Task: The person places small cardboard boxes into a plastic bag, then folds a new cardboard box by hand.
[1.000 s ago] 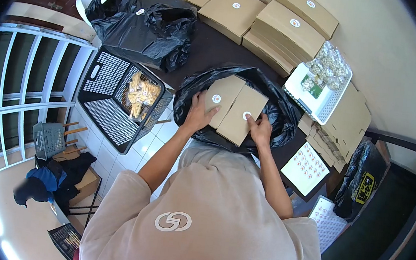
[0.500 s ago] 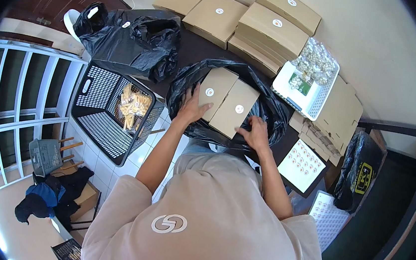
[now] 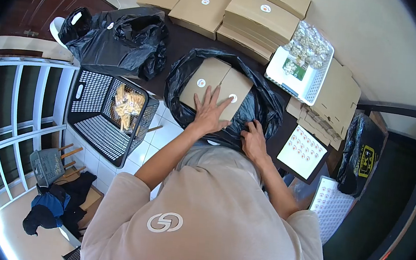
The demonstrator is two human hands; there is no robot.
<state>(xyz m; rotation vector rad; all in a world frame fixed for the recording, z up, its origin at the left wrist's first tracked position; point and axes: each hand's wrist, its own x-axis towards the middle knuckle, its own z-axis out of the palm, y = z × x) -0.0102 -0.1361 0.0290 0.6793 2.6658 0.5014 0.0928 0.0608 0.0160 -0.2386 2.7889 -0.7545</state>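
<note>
Two brown cardboard boxes with round stickers, a left box (image 3: pixel 206 71) and a right box (image 3: pixel 241 85), lie side by side inside an open black plastic bag (image 3: pixel 266 98) on the dark table. My left hand (image 3: pixel 209 115) rests on top of them with its fingers spread, partly over the right box's sticker. At the bag's near right side, my right hand (image 3: pixel 254 140) has curled fingers gripping the black plastic. The bag's rim stands loosely around the boxes, and their undersides are hidden.
Another filled black bag (image 3: pixel 111 45) stands at left, above a black basket (image 3: pixel 100 134) of packets (image 3: pixel 129 105). Stacked boxes (image 3: pixel 261 20) line the wall. To the right are a white tray (image 3: pixel 273 76), flattened cardboard (image 3: pixel 342 90) and a sticker sheet (image 3: pixel 302 153).
My left hand has moved from the left box's side onto the tops of both boxes. My right hand has left the right box's corner for the bag's plastic. The view has shifted slightly.
</note>
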